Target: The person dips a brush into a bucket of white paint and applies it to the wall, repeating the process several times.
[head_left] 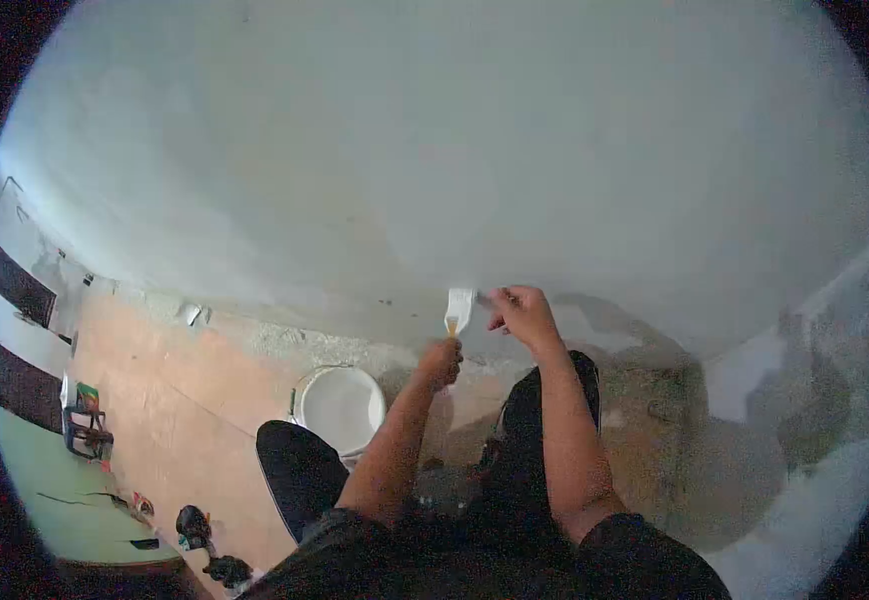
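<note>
My left hand (442, 362) is closed around the orange-yellow handle of a putty knife (462, 308), whose flared blade is coated white and points up toward the pale wall (455, 150). Just right of that blade is my right hand (525, 316), its fingers curled together. A blurred greyish edge shows between its fingertips and the white blade; I cannot tell what these fingers hold. Below and left of my left hand stands a white bucket (343, 410) with whitish contents, beside my knee.
The wall meets the tan floor (165, 400) along a rough, white-spattered edge. At the left are a dark chair (88, 430) and a pale green surface (75, 495). Dark objects (195, 527) lie on the floor at lower left. My bent knees (300, 470) are close to the wall.
</note>
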`<state>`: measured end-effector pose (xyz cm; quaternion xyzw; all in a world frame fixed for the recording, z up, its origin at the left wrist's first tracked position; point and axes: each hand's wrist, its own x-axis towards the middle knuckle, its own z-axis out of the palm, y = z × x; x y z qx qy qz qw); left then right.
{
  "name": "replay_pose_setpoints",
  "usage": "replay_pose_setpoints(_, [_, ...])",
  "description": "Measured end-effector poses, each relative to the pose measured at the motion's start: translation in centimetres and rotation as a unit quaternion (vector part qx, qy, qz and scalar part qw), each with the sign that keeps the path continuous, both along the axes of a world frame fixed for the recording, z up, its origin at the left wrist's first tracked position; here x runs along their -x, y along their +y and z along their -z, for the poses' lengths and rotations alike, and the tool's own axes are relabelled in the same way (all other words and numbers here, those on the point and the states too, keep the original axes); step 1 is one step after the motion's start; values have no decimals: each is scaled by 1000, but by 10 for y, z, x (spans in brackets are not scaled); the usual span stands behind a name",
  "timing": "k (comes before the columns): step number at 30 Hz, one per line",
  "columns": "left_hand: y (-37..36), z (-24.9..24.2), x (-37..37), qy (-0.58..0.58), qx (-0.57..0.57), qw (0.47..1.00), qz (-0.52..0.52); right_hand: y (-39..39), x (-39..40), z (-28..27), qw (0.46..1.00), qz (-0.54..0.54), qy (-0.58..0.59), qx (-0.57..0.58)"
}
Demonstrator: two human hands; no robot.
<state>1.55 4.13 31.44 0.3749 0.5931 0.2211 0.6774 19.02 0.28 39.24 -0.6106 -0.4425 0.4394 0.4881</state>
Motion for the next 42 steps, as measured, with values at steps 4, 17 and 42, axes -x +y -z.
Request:
replay_pose_setpoints(4, [6,-29,10,107,-113,985,68,-2,4,0,1000,9,-17,9])
replay_pose_setpoints(17, [1,-208,47,-201,-179,963,15,-3,2,-3,996,-28,-86,11])
replay_pose_setpoints(42, [10,88,36,2,-34,999,41,12,12,6,999,-21,-17,33])
